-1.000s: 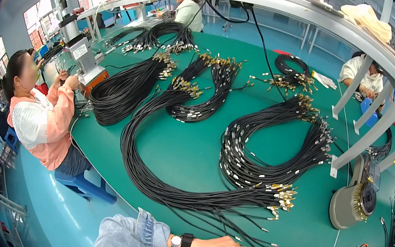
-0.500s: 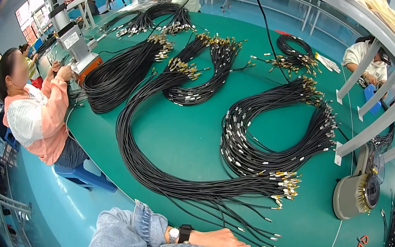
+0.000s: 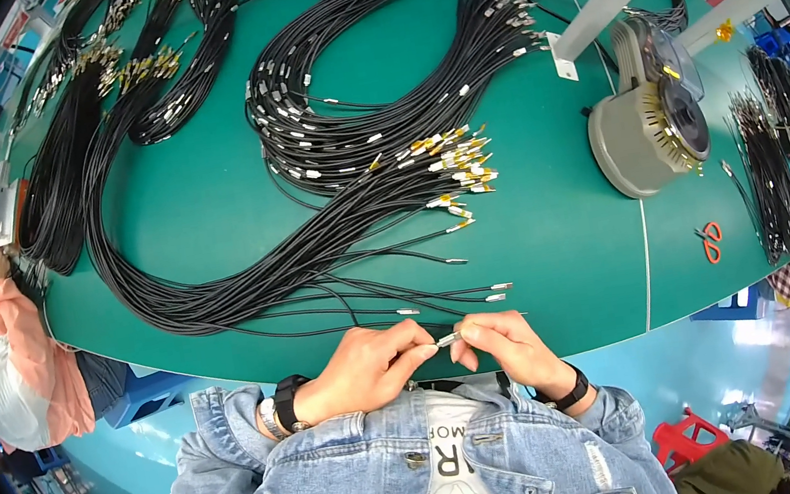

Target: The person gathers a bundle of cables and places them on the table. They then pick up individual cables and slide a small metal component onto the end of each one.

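At the table's near edge, my left hand pinches a slim cable end between thumb and forefinger. A small silver connector shows in the gap between my hands. My right hand is closed on the connector's other side, fingertips pressed together. How far the piece runs inside my fingers is hidden. Just beyond my hands lie loose black cable ends with silver tips. They fan out from a thick curved bundle of black cables, whose ends carry white labels and gold-coloured connectors.
Another looped cable bundle lies farther back on the green table. To the right stand a grey tape dispenser, red-handled cutters and hanging black cables. A co-worker's sleeve shows at the far left.
My view has swung down and to the right, so the table's contents sit higher and my hands fully show. They were joined low in the picture; now the silver connector shows between them.
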